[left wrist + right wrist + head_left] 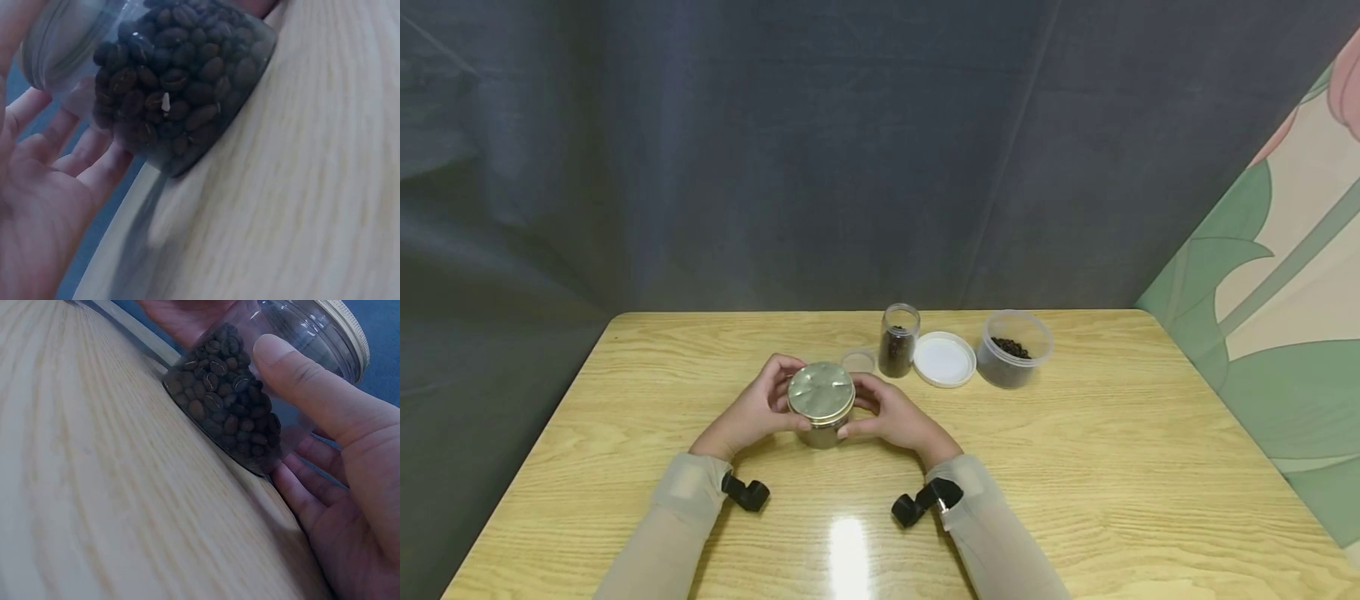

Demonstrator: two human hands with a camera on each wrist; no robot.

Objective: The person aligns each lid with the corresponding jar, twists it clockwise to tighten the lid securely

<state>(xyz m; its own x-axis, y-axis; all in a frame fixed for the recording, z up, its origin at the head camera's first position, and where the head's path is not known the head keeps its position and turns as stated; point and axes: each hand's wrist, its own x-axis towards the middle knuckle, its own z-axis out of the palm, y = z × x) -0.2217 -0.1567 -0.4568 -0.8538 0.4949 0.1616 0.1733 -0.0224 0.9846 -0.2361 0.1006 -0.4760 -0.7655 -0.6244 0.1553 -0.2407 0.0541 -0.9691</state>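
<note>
A clear jar of dark coffee beans (225,400) with a gold-coloured metal lid (822,390) stands upright on the wooden table, its base at the tabletop. My left hand (765,402) holds the jar's left side, thumb in front and fingers behind. On the opposite side my right hand (891,414) holds it the same way. The right wrist view shows the right thumb (312,381) pressed along the jar wall. Beans (181,81) fill the lower part of the jar, and the space above them is see-through.
Behind the jar lies a small clear disc-like lid (858,361). A narrow open jar of dark contents (897,346), a white lid (945,360) and an open plastic tub with beans (1011,354) stand in a row to the right. A dark curtain (850,167) hangs behind the table (1112,467).
</note>
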